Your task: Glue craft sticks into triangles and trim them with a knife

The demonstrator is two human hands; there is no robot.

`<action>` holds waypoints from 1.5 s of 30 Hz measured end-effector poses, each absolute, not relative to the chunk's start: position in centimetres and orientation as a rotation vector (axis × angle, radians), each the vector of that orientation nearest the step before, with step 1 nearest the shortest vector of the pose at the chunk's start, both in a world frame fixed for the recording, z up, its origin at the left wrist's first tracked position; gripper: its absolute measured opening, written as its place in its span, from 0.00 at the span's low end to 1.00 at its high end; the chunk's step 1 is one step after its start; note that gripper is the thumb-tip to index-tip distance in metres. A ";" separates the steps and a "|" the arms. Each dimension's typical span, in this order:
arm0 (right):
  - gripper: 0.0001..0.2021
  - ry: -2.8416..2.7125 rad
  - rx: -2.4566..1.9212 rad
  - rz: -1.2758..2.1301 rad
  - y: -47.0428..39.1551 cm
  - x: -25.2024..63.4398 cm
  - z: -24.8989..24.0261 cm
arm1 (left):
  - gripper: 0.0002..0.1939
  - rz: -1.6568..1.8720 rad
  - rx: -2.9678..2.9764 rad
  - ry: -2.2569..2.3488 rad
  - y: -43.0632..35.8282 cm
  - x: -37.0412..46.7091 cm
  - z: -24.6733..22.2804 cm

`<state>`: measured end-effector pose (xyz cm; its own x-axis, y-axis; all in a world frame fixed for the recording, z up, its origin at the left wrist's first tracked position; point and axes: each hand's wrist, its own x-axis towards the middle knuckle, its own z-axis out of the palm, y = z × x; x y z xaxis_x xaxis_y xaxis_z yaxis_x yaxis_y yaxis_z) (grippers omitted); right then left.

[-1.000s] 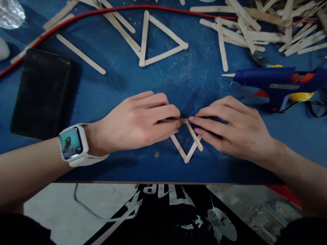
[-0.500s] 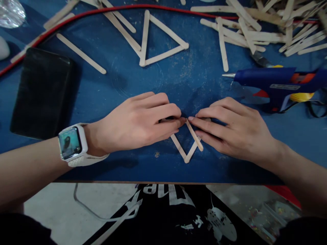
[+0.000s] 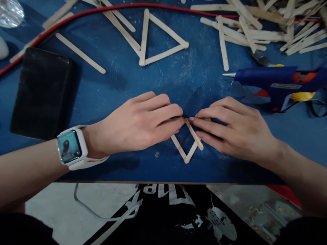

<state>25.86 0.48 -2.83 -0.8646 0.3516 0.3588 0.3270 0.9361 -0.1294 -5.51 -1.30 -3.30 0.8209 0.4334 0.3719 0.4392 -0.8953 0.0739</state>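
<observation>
Near the table's front edge lies a triangle of popsicle sticks (image 3: pixel 179 148), its corner toward me and its far side mostly under my fingers. One more popsicle stick (image 3: pixel 195 134) slants from between my fingertips down across the triangle's right side. My left hand (image 3: pixel 145 122) is curled closed, its fingertips pinching at the far end of that stick and over the triangle's left corner. From the other side, my right hand (image 3: pixel 230 127) presses its fingers together on the triangle's right corner, the index tip at the slanted stick's end. Both thumbs are hidden.
A finished-looking larger stick triangle (image 3: pixel 166 56) lies farther back. At right rests a blue glue gun (image 3: pixel 268 80), nozzle pointing left, below a heap of popsicle sticks (image 3: pixel 270 35). A black box-like device (image 3: pixel 41 92) sits at left; a red cable (image 3: pixel 122 6) crosses behind.
My left fingers have shifted very slightly to the right at the stick's end. The right hand, the triangle and the slanted stick look nearly the same.
</observation>
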 end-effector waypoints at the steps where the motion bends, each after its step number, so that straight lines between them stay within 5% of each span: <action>1: 0.14 -2.713 -0.495 0.088 0.5 25.9 -2.8 | 0.10 -0.589 -2.971 -0.690 -1.3 -5.5 -3.2; 22: 0.11 -2.769 -0.518 -0.041 0.2 25.9 -2.7 | 0.07 -0.649 -3.084 -0.692 -1.0 -5.9 -3.6; 45: 0.20 -2.701 -0.582 0.172 0.4 25.7 -3.4 | 0.05 -0.763 -3.029 -0.634 -0.4 -6.1 -3.3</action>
